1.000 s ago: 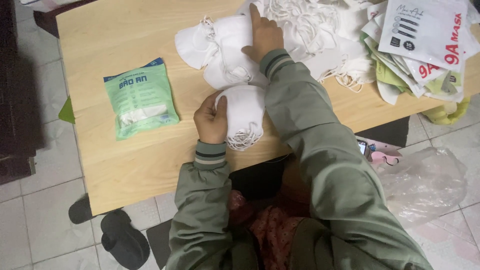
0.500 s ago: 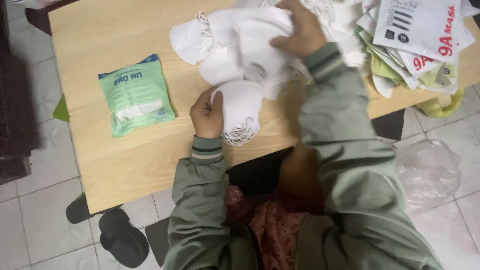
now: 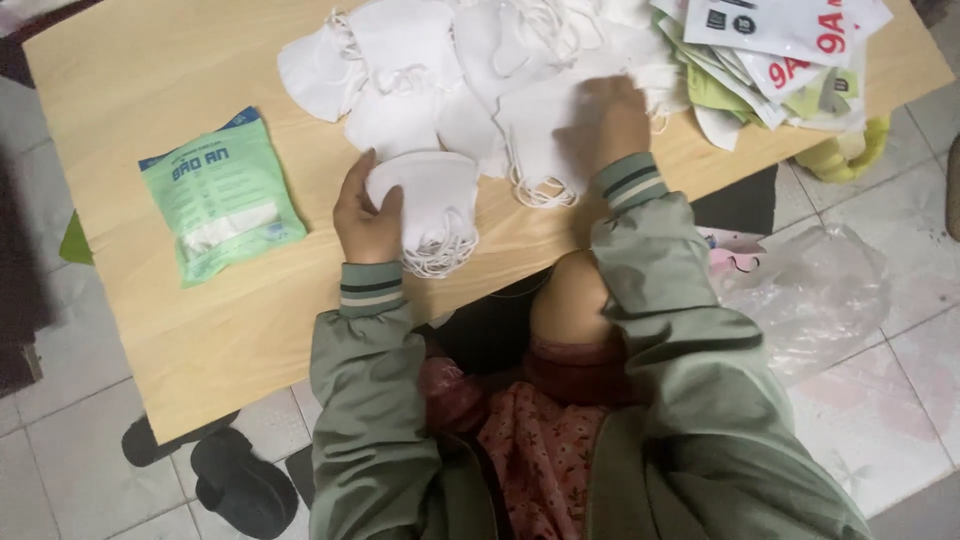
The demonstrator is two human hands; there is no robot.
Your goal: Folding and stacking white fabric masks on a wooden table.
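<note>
Hands: left hand grasps mask stack, right hand clutches loose masks, green packet nearby.

On the wooden tabletop, the left hand grips a small stack of white face masks near the front edge, ear loops hanging below. The right hand rests on a loose heap of white masks spread farther back. A green sealed packet lies to the left, well apart, and printed flat bags pile at the far right.
</note>
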